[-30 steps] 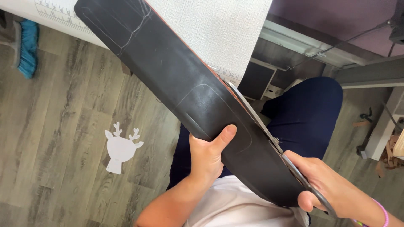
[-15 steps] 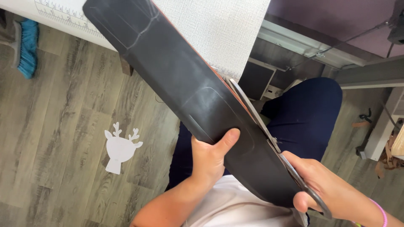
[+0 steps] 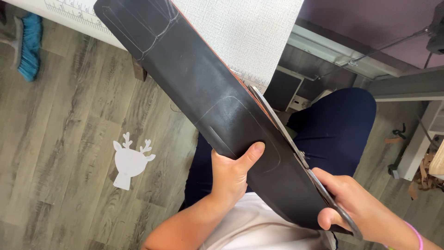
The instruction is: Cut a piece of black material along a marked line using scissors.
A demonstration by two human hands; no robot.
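The black sheet [image 3: 203, 102] hides most of the scissors' blades [image 3: 277, 125].

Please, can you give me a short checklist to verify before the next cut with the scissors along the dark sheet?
1. Left hand grips the dark sheet, thumb on top: ok.
2. Right hand holds the scissors by the handles: ok.
3. Blades lie along the sheet's right edge: ok.
4. Left thumb away from the blades: ok.
5. Blades follow the chalk outline: cannot tell.
6. Far end of the sheet supported by the white table: cannot tell.
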